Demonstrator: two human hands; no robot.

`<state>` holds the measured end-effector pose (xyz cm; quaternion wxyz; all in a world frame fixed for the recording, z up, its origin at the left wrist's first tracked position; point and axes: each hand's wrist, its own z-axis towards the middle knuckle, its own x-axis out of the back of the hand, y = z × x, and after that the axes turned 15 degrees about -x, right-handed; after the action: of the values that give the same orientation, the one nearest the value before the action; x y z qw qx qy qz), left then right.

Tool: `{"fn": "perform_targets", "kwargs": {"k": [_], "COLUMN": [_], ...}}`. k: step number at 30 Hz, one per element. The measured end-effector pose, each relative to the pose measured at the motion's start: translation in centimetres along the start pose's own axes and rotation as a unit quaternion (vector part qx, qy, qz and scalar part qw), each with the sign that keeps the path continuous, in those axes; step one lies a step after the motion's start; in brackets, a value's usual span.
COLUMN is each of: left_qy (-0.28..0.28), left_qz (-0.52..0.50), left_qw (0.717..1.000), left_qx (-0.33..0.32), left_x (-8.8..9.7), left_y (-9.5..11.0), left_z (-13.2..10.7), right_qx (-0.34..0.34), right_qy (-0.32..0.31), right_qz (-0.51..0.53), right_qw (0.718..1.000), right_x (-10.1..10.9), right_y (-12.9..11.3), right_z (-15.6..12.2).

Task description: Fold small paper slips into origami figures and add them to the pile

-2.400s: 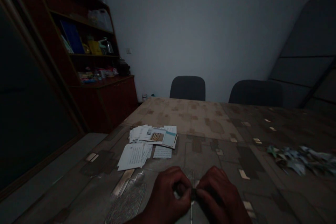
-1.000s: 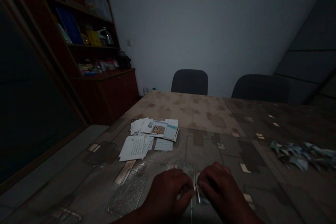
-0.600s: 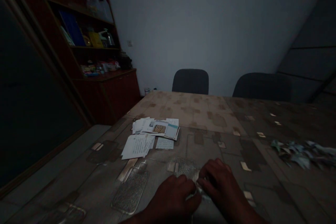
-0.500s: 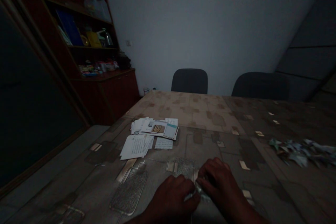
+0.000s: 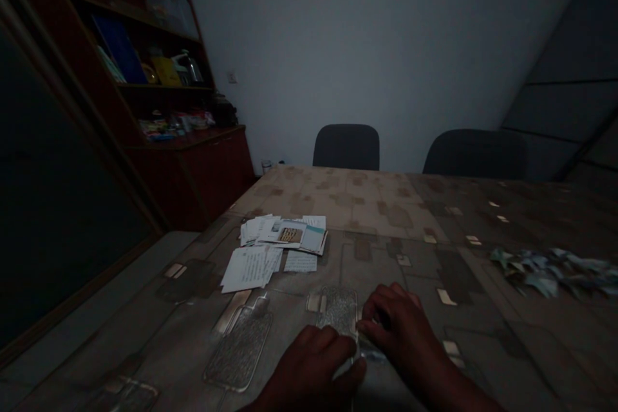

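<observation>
My left hand (image 5: 316,367) and my right hand (image 5: 403,331) rest close together on the near edge of the patterned table (image 5: 386,219). Both have their fingers curled and pinched on a small pale piece of paper (image 5: 360,354) that lies between them; the room is dim and its shape is hard to make out. A spread of white printed paper sheets (image 5: 277,248) lies beyond my left hand, up and to the left. A heap of small folded blue-green paper pieces (image 5: 545,267) sits far to the right of my right hand.
Two dark chairs (image 5: 346,147) (image 5: 476,153) stand at the table's far side against a pale wall. A dark red shelf unit (image 5: 159,96) with books and jars fills the left. A dark panel (image 5: 58,206) runs along the left edge.
Both hands have stayed together on the small paper, with the left thumb sliding flatter over it. The view has tilted slightly, so the hands sit lower in it.
</observation>
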<state>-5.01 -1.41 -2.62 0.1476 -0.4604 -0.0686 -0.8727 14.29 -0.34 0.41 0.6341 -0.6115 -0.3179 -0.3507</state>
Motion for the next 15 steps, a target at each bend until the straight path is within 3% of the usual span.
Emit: {"fn": "perform_targets", "kwargs": {"k": [10,15], "left_qy": [0.028,0.016], "left_qz": [-0.014,-0.037], "left_qw": [0.999,0.999], "left_qx": [-0.012,-0.035], "left_x": [0.2,1.5], "left_y": [-0.5,-1.6], "left_z": [-0.1,-0.4], "right_qx": [0.005,-0.002], "right_qy": [-0.035,-0.049], "right_qz": [0.001,-0.003], "right_qw": [0.999,0.999], "right_x": [0.6,0.8], "right_y": [0.3,0.1], "right_z": [-0.5,-0.5]}}
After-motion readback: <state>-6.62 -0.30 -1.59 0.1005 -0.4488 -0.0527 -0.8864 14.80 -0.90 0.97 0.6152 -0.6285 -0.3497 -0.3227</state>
